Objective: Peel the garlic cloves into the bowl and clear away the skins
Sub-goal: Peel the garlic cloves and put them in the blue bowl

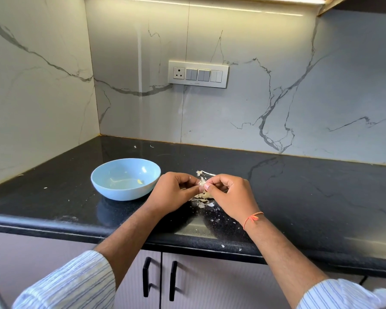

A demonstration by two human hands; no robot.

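Black counter (299, 186), both hands pinching one garlic clove (202, 182) just right of the bowl (112, 190): left hand (173, 194) steadies, right hand (228, 195) picks skin, scraps (204, 204) dropping underneath

Bowl (125, 178): pale blue. Counter (299, 192): black, speckled. Wall (265, 70): white marble, grey veins. Sleeves (71, 284): white, blue stripes. Wrist thread (252, 218): orange. Skins (204, 197): off-white. Handles (146, 277): black.

Left of your fingers (206, 186) the blue bowl (112, 188) blocks the counter (310, 192); skins (204, 197) litter the surface directly beneath them. Right of them, the black counter lies open.
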